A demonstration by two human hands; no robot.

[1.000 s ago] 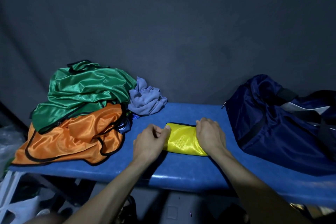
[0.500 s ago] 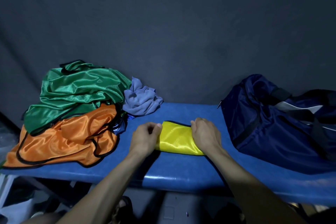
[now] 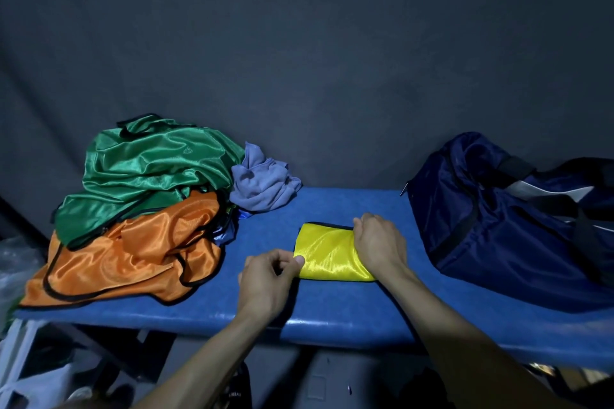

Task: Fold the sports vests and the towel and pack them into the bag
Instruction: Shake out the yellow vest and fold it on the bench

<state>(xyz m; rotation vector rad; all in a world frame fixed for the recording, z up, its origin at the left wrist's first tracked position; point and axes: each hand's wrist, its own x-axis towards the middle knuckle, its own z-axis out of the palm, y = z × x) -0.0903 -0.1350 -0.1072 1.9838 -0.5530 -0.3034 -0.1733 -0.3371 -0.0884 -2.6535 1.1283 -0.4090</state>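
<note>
A yellow sports vest [image 3: 327,252], folded into a small rectangle with black trim, lies on the blue bench [image 3: 332,315]. My left hand [image 3: 265,279] pinches its near left corner between thumb and fingers. My right hand [image 3: 378,242] presses down on its right end, fingers curled over the far edge. To the left sits a pile: a green vest [image 3: 146,173] on top of an orange vest [image 3: 133,256], with a crumpled grey-blue towel [image 3: 262,183] beside them. The dark navy bag [image 3: 508,222] stands at the right end of the bench.
A bit of shiny blue fabric [image 3: 229,232] peeks from under the pile. A dark cloth wall hangs right behind the bench. Below the bench's front edge are metal legs, white plastic bags [image 3: 20,385] and dark clutter on the floor.
My left hand has slid back toward me from the vest's left end to its near left corner. My right hand has stayed on the vest's right end. The view shifted slightly.
</note>
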